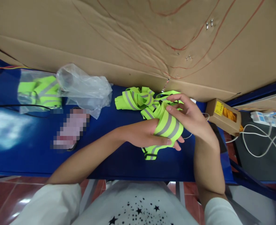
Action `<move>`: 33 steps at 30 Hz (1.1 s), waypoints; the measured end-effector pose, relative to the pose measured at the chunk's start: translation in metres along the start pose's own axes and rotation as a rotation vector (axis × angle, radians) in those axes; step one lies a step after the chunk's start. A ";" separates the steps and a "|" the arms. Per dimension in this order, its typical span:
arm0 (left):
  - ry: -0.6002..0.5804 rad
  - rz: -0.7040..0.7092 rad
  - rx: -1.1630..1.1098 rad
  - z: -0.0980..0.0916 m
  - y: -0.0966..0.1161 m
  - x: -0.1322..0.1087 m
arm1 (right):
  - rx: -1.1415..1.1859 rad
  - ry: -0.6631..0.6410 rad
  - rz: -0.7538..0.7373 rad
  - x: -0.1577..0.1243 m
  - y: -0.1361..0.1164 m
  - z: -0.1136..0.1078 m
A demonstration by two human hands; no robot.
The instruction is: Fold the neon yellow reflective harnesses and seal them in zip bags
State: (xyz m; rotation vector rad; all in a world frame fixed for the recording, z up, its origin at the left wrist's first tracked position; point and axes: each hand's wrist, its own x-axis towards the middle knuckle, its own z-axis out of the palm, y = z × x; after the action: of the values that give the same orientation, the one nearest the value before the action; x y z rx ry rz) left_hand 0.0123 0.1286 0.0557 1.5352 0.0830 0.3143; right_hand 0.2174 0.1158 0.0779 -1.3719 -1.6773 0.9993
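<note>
A neon-yellow reflective strap vest with grey stripes [168, 125] is bunched between both hands above the blue table [119, 162]. My left hand [147, 134] grips the rolled bundle from below, thumb across it. My right hand [189, 117] curls over the bundle's top, fingers pressing the fabric. A loose end with a black buckle [150, 153] hangs under the left hand. More of the same yellow strap material [134, 99] lies on the table just behind the hands.
A crumpled clear plastic bag [86, 87] and a bagged yellow vest [41, 90] lie at the left. A small cardboard box [223, 116] and white cables [262, 140] sit at the right. A large cardboard sheet [138, 40] stands behind the table.
</note>
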 end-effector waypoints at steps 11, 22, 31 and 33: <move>0.029 -0.017 0.031 -0.004 0.004 -0.003 | 0.205 -0.305 0.182 -0.008 -0.009 0.004; 0.021 0.015 -0.037 0.000 0.005 0.001 | 0.592 -0.103 0.292 0.002 -0.006 0.016; 0.126 -0.018 -0.024 -0.006 0.011 -0.003 | -0.064 -0.166 -0.030 -0.020 -0.026 0.001; 0.169 -0.041 -0.017 -0.006 0.002 -0.002 | -0.174 -0.202 -0.043 -0.023 -0.029 0.003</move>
State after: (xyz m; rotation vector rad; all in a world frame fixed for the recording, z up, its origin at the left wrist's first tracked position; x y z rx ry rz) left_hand 0.0084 0.1343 0.0574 1.4860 0.2444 0.4108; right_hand 0.2066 0.0897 0.1013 -1.3754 -1.9749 1.0153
